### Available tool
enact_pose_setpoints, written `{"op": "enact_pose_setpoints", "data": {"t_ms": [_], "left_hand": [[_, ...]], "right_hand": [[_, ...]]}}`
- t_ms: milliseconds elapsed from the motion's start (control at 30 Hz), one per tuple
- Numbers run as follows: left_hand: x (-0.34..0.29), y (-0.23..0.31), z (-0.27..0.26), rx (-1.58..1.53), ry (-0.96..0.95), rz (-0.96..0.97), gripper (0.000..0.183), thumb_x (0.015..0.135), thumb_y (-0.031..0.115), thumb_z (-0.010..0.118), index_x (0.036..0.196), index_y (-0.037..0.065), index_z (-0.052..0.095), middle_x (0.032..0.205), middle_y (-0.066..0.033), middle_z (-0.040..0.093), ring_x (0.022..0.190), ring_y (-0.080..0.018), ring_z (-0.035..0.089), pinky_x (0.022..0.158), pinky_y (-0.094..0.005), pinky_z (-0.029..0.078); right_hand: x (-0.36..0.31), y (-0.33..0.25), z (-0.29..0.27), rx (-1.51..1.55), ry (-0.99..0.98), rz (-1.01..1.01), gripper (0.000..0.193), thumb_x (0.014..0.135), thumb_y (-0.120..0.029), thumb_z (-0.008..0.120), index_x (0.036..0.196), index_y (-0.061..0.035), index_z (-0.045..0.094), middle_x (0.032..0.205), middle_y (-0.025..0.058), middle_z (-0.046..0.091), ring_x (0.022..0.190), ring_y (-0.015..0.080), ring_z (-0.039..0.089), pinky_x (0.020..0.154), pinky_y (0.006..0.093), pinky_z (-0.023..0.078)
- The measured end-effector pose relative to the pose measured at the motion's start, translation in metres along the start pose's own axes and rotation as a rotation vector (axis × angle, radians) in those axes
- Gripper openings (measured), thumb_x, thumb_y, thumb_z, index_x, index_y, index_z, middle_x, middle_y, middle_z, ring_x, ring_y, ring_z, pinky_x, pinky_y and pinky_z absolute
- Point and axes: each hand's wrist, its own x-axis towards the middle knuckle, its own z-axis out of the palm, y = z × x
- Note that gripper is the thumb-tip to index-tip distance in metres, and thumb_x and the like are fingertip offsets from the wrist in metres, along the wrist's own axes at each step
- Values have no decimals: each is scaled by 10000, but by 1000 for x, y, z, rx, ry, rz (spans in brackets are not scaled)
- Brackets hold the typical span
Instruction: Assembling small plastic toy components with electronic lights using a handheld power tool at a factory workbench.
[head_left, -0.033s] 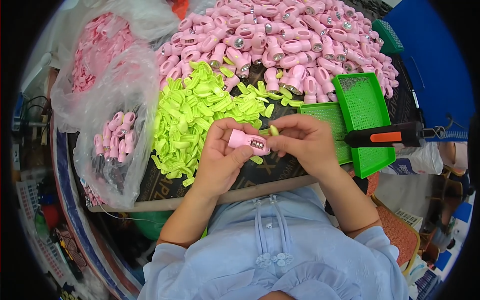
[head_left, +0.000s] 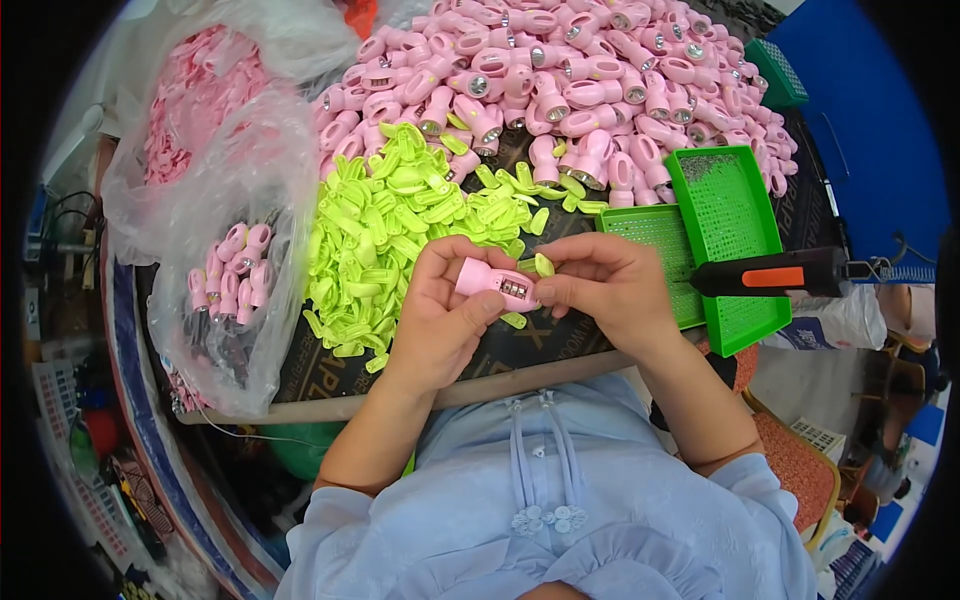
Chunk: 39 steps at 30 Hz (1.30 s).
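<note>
My left hand is closed around a small pink flashlight, held just above the table's near edge. Its side opening faces up and shows metal battery contacts or cells inside. Between the fingers of my right hand is a small yellow-green cover, beside the flashlight's tail end. My right thumb and fingertips come close to or touch that end; the exact contact is hidden. Just beyond my left hand lies a heap of yellow-green covers.
Many pink flashlights are piled at the back. Green perforated trays overlap at right, with small metal parts in one. An electric screwdriver, black and orange, hangs over them. Clear plastic bags with pink parts sit at left.
The yellow-green cover in my right hand has turned slightly and shifted a little left, showing more of its face. My left hand and the flashlight have hardly moved.
</note>
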Motion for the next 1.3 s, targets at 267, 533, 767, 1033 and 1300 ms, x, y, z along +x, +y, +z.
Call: {"op": "enact_pose_setpoints", "data": {"t_ms": [267,533,767,1033,1300], "left_hand": [[2,-2,-1,-17,38,-18,412,896,-72,647,1224,66,442,1225,-154,593,1116,-264,638,945,-360,548],[-2,-4,4,252,24,36,425,870,-112,659,1204,40,445,1214,-155,607,1111,-207,632,940,-317,540],[-3,-6,7,326,-2,29,397,882,-96,653,1192,38,444,1204,-140,607,1106,-176,623,933,-298,538],[-3,-17,16,257,37,40,369,912,-86,621,1196,40,422,1198,-128,584,1124,-197,626,946,-311,540],[0,-10,16,228,54,-9,409,888,-78,655,1187,89,432,1215,-154,583,1121,-261,630,956,-398,562]], "right_hand": [[-7,-1,-2,-70,-15,-94,202,822,49,758,1019,56,716,952,111,737,804,137,702,665,242,565],[-8,4,-6,-618,-74,-446,266,725,-10,827,978,-15,744,876,92,732,754,203,707,663,300,563],[-7,5,-8,-710,-119,-673,323,696,-101,847,1001,-51,753,919,103,716,792,250,697,674,334,572],[-19,5,-11,-744,-33,-641,288,734,-80,828,1010,-49,750,940,118,710,819,259,698,693,337,574],[-23,-10,-13,-298,90,-251,247,776,23,785,1018,-6,741,965,85,713,828,147,694,718,258,561]]}}
